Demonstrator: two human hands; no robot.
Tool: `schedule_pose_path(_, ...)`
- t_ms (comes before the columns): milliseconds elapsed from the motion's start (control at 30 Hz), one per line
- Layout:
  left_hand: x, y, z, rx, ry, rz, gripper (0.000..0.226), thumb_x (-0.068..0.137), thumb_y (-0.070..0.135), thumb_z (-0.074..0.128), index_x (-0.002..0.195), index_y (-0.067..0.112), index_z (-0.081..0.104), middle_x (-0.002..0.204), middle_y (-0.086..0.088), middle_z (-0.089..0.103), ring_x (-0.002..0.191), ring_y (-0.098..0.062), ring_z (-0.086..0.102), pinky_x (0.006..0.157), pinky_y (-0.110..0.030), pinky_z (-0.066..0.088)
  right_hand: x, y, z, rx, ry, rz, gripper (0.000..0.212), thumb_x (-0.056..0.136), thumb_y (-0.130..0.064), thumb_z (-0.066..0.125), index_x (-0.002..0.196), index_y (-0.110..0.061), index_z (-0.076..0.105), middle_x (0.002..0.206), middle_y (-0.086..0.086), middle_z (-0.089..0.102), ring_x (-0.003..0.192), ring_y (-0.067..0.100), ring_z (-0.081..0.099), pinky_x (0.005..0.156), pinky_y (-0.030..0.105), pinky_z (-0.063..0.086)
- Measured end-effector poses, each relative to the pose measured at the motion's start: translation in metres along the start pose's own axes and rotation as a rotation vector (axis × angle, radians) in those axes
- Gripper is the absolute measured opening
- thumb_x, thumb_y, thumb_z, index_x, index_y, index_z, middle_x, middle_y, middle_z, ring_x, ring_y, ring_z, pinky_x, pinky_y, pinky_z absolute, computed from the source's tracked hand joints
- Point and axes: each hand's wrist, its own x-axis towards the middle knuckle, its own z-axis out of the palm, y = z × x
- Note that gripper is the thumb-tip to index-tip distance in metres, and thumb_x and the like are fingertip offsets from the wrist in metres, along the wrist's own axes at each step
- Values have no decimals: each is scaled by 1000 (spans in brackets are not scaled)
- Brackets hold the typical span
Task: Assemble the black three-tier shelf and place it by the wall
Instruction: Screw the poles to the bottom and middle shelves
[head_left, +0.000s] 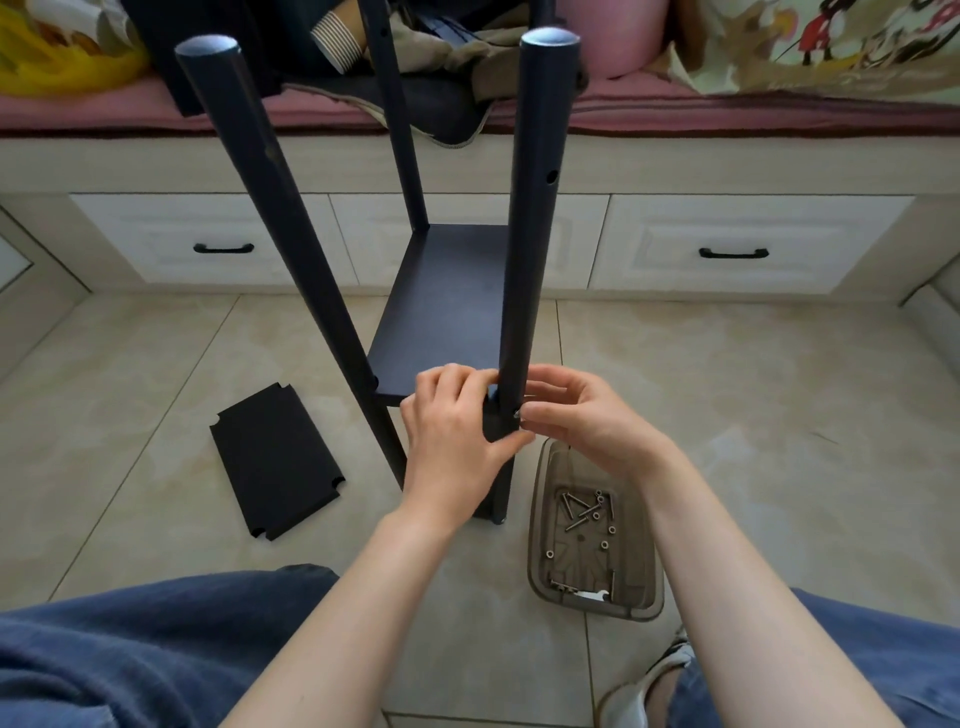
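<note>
A partly built black shelf stands on the tiled floor: several round black posts rise around one mounted black board (447, 306). My left hand (457, 431) grips the near right post (524, 260) and the board's corner where they meet. My right hand (576, 415) pinches a small silver screw (518, 414) at the side of that post. A loose black shelf board (278, 460) with notched corners lies flat on the floor to the left.
A clear grey plastic tray (644, 592) with several screws and nuts sits on the floor just right of the shelf. White drawers (727, 244) under a cushioned bench run along the back. My knees in blue jeans fill the bottom corners.
</note>
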Motion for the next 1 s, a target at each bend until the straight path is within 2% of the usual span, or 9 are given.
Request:
schedule_pose_path(167, 6, 0, 3, -4, 54, 1, 35, 83, 39, 80, 111, 21, 68, 110, 4, 62, 119, -21, 43, 91, -34, 24, -1, -3, 0, -12, 15, 35, 35, 95, -14, 59, 128, -27, 65, 127, 2, 68, 121, 21, 62, 107, 51, 46)
schedule_pose_path(433, 2, 3, 8, -9, 116, -11, 30, 84, 32, 79, 109, 23, 67, 114, 5, 59, 118, -17, 41, 96, -36, 20, -1, -10, 5, -1, 48, 48, 32, 100, -17, 50, 119, -34, 69, 121, 2, 71, 115, 19, 65, 105, 54, 46)
schedule_pose_path(533, 3, 1, 7, -7, 105, -6, 31, 85, 33, 78, 111, 23, 66, 116, 5, 60, 121, -17, 43, 103, -38, 18, 1, -10, 4, 31, 77, 49, 40, 101, -18, 52, 134, -41, 54, 118, 4, 72, 113, 20, 67, 102, 50, 49)
schedule_pose_path(633, 3, 2, 5, 7, 87, 9, 31, 86, 33, 76, 113, 22, 65, 119, 4, 62, 124, -19, 48, 114, -46, 16, 7, -9, 7, 71, 208, 114, 47, 102, -29, 53, 146, -28, 38, 109, 3, 75, 106, 18, 70, 99, 47, 53)
schedule_pose_path(700, 4, 3, 5, 26, 73, 24, 31, 87, 33, 75, 113, 21, 64, 117, 4, 63, 125, -20, 50, 118, -49, 14, 10, -12, 12, 15, 262, 156, 43, 102, -39, 52, 138, -15, 53, 105, 1, 76, 102, 15, 71, 96, 42, 55)
schedule_pose_path(767, 5, 5, 4, 29, 58, 29, 32, 86, 34, 75, 113, 21, 63, 117, 5, 62, 125, -20, 51, 119, -50, 14, 14, -14, 18, -35, 282, 155, 39, 99, -44, 56, 120, -12, 67, 99, 0, 77, 96, 12, 73, 85, 33, 57)
schedule_pose_path(833, 4, 6, 3, 18, 43, 17, 36, 84, 37, 77, 113, 22, 62, 117, 5, 62, 127, -20, 50, 119, -51, 14, 17, -15, 23, -38, 325, 133, 37, 96, -40, 63, 115, -9, 68, 94, 2, 77, 89, 11, 74, 73, 26, 57)
schedule_pose_path(867, 4, 6, 3, 13, 38, 9, 39, 83, 38, 78, 114, 22, 62, 118, 5, 62, 127, -20, 49, 119, -51, 14, 18, -14, 24, -17, 345, 123, 37, 94, -36, 65, 116, -6, 68, 94, 4, 77, 88, 13, 74, 72, 26, 57)
schedule_pose_path(1000, 4, 7, 3, 32, 50, -12, 39, 82, 42, 79, 113, 22, 64, 118, 5, 63, 126, -20, 50, 116, -52, 20, 19, -12, 28, 77, 354, 121, 40, 94, -28, 67, 122, 0, 63, 103, 13, 74, 98, 24, 73, 85, 39, 59)
